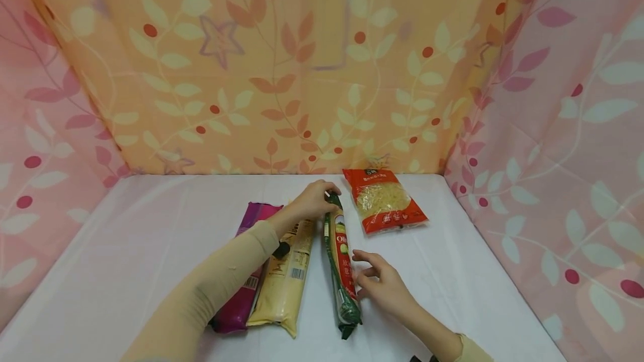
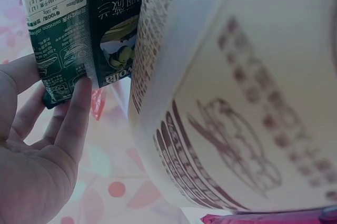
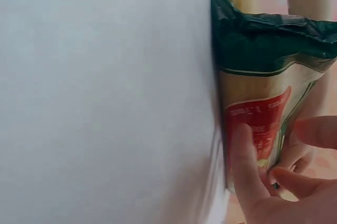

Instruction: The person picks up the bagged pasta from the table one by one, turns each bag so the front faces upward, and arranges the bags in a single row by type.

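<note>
A long green and red pasta packet (image 1: 342, 264), marked Olivoila, stands on its narrow side on the white table, running away from me. My left hand (image 1: 318, 199) reaches over to its far end and pinches it; in the left wrist view thumb and fingers lie on either side of the green end (image 2: 63, 40). At the right side, nearer me, is my right hand (image 1: 382, 284), fingers loosely bent. In the right wrist view one fingertip (image 3: 243, 134) touches the packet's red label (image 3: 263, 121).
Left of the pasta packet lie a cream packet (image 1: 284, 295) and a purple packet (image 1: 236, 309), side by side under my left forearm. A red packet (image 1: 384, 197) with a see-through window lies at the back right. Patterned cloth walls (image 1: 282, 99) stand around the table (image 1: 151, 239).
</note>
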`<move>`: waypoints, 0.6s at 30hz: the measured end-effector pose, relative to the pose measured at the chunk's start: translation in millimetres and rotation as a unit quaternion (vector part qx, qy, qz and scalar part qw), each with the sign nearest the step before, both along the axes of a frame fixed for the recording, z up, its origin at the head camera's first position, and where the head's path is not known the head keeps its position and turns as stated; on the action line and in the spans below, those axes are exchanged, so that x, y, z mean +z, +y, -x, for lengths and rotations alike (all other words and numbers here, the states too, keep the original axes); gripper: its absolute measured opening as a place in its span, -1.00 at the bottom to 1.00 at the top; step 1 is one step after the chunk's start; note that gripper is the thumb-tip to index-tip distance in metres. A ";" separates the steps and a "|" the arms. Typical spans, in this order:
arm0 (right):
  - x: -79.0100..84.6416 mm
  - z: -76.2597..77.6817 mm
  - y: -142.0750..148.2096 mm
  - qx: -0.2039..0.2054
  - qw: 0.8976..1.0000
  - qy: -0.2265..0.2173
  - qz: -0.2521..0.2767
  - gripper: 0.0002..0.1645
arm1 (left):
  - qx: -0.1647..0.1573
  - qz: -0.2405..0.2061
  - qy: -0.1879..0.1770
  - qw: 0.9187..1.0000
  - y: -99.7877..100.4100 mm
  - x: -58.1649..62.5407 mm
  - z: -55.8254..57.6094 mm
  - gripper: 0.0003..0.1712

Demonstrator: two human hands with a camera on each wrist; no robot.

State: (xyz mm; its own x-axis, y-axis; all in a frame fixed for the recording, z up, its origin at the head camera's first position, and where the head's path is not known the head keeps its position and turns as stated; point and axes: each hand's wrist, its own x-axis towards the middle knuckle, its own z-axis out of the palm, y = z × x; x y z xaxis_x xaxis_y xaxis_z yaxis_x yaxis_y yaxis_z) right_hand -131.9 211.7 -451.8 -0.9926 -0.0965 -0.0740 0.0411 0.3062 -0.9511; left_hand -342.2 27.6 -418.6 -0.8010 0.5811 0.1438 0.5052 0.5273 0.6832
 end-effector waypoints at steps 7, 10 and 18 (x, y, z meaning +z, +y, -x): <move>-8.2 0.7 -2.3 0.023 0.998 -0.052 0.009 -0.22 | -0.004 -0.001 -0.002 1.000 -8.3 1.1 -1.0 -0.59; -7.4 1.8 -5.2 0.026 0.998 -0.061 0.006 -0.21 | -0.004 0.001 0.004 1.000 -11.3 0.9 -0.8 -0.60; -7.7 5.1 -7.5 0.029 0.999 -0.029 -0.003 -0.23 | 0.006 -0.009 -0.004 1.000 -16.3 -1.9 -1.6 -0.60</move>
State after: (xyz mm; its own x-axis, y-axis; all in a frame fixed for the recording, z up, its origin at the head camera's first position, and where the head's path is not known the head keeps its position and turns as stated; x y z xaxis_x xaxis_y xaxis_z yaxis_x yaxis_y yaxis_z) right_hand -137.0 204.1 -459.6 -0.9793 -0.1539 -0.1316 0.0777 0.3146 -0.9460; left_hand -340.6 11.3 -420.4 -0.8087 0.5695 0.1474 0.4933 0.5201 0.6972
